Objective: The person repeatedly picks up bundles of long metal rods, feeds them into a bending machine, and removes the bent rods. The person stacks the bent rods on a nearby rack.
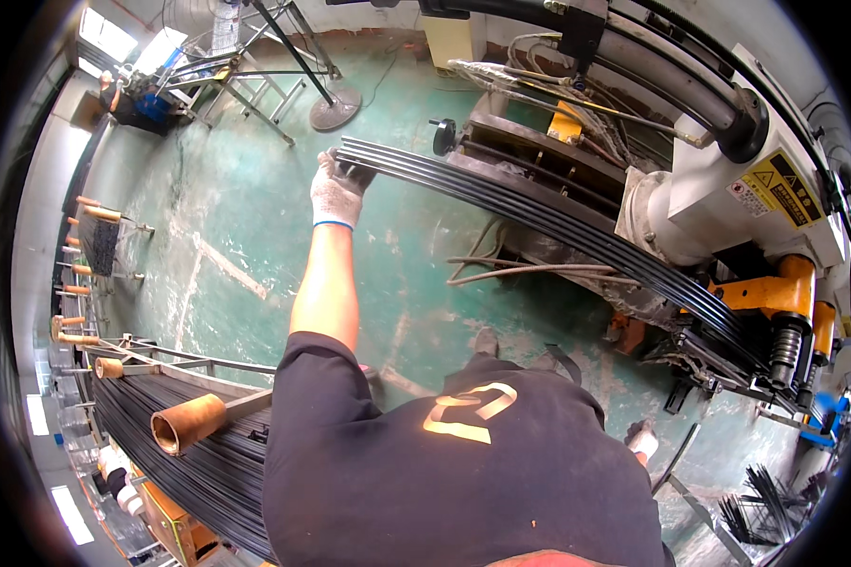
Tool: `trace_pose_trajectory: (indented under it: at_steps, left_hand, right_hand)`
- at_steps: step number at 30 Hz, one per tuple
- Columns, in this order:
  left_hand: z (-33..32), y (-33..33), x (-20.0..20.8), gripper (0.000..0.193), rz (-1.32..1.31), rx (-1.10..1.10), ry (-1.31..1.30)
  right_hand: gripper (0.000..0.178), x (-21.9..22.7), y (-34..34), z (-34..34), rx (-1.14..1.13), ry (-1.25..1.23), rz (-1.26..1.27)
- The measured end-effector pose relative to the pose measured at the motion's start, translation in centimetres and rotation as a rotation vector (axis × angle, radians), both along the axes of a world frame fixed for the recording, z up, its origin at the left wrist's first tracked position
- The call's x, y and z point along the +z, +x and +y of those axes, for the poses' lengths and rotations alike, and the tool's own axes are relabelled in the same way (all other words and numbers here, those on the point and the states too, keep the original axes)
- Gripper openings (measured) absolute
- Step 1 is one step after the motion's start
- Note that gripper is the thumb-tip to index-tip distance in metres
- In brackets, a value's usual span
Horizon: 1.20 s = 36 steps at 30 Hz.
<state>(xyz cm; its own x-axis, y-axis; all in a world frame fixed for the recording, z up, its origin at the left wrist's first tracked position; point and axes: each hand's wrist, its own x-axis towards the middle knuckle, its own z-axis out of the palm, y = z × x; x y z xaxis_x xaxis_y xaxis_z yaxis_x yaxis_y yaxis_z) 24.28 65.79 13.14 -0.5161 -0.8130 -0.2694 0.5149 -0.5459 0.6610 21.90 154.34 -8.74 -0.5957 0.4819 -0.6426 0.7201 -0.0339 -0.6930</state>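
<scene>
Several long black metal tubes [501, 197] stretch from the far middle to the machine on the right. My left hand [337, 196], in a white knit glove with a darker finger part, is closed around them near their far left ends. The tubes' other ends run in beside the orange part [775, 291] of the machine, where parts hide them. Low at my right side is my right hand [642, 440], also gloved. It appears apart from the tubes, and its fingers are too small and partly hidden to read.
A large white and grey machine [719, 203] fills the right, with hoses [539, 269] hanging beneath the tubes. On my left stands a rack [246, 389] with brown sleeves [189, 423], loaded with black tubes. A round-based stand [335, 109] is ahead. More black pieces [764, 506] lie lower right.
</scene>
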Motion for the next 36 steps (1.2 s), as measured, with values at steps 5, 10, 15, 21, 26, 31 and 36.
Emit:
trace_pose_trajectory:
  at_steps: [5,10,15,21,26,31,36]
  left_hand:
    - [-3.2,0.5,-0.4,0.045,-0.123,-0.066,-0.054]
    - [-0.9,-0.4,0.5,0.046,-0.136,-0.149,-0.183]
    - [-1.6,-0.9,0.3,0.029,-0.211,-0.272,-0.21]
    - [-4.3,1.5,-1.2,0.044,-0.219,-0.374,-0.209]
    - [-2.5,0.3,-0.1,0.049,-0.155,-0.461,-0.24]
    - [-6.0,2.1,-2.5,0.055,-0.117,-0.331,-0.148]
    - [7.1,-2.6,-1.8,0.071,-0.212,0.09,-0.03]
  right_hand:
    - [0.026,0.6,-4.0,-3.6,0.089,-0.024,0.053]
    - [0.027,2.7,-3.5,-7.2,0.187,-0.008,0.052]
    - [0.029,-0.4,-0.5,-2.9,0.524,0.301,0.109]
    - [0.041,2.8,0.0,-5.2,0.487,0.414,-0.064]
    - [0.03,2.1,-1.7,-5.2,0.347,0.187,-0.002]
    - [0.033,2.5,-6.9,-6.0,0.459,0.161,-0.041]
    - [0.03,-3.5,-11.0,-0.6,0.558,0.353,-0.011]
